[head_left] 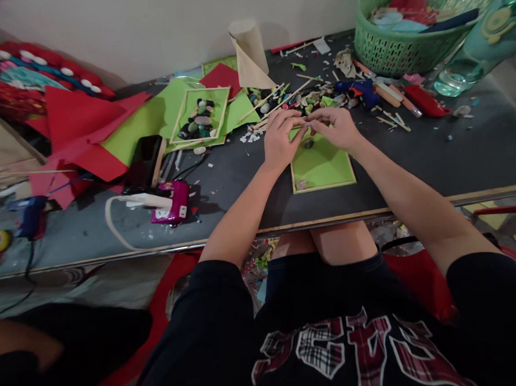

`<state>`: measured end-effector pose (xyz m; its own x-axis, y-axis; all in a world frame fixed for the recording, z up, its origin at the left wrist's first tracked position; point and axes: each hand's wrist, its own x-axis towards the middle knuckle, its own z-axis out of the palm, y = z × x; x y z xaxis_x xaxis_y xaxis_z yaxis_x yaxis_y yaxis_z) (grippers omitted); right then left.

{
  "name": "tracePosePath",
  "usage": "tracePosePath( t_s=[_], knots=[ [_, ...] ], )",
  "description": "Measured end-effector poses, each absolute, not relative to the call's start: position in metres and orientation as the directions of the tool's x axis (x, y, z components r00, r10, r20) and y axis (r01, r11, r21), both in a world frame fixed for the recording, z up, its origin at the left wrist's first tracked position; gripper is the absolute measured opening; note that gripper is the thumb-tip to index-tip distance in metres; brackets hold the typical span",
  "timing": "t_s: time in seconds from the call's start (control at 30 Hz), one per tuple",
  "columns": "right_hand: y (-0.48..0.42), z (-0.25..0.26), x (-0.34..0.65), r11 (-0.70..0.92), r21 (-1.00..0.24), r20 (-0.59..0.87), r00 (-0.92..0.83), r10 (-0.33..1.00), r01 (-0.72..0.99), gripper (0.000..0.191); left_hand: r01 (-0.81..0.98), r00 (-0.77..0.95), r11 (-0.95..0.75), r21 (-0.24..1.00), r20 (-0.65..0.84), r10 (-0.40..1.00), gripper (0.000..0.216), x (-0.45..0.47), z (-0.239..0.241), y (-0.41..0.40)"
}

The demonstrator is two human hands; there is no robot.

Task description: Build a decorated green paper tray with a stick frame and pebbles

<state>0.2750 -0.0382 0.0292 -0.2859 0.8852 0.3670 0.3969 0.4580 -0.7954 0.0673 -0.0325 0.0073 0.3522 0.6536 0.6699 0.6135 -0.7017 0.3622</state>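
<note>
My left hand [282, 138] and my right hand [336, 127] meet fingertip to fingertip over the far edge of a small green card [326, 168] framed with thin wooden sticks. Both hands are curled in a pinch around something small that I cannot make out. A dark pebble [308, 144] lies on the card just below my fingers, and a pale pebble [301, 184] sits at its near left corner. The card lies flat on the dark table [457, 157].
A second stick-framed green card [201, 119] with several pebbles lies to the left, amid red and green paper sheets [79, 134]. A blue glue gun [361, 90], loose sticks, a green basket [409, 26], a paper roll [249, 48], a phone [144, 159] and a magenta device [171, 203] surround it.
</note>
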Motion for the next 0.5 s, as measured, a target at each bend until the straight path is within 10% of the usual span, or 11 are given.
tracePosePath(
  t_s=[0.5],
  knots=[
    [-0.053,0.045,0.269,0.458,-0.593,0.324,-0.324,0.889,0.662,0.017,0.621,0.330,-0.710,0.333,0.710,0.622,0.054,0.069,0.007,-0.037]
  ],
)
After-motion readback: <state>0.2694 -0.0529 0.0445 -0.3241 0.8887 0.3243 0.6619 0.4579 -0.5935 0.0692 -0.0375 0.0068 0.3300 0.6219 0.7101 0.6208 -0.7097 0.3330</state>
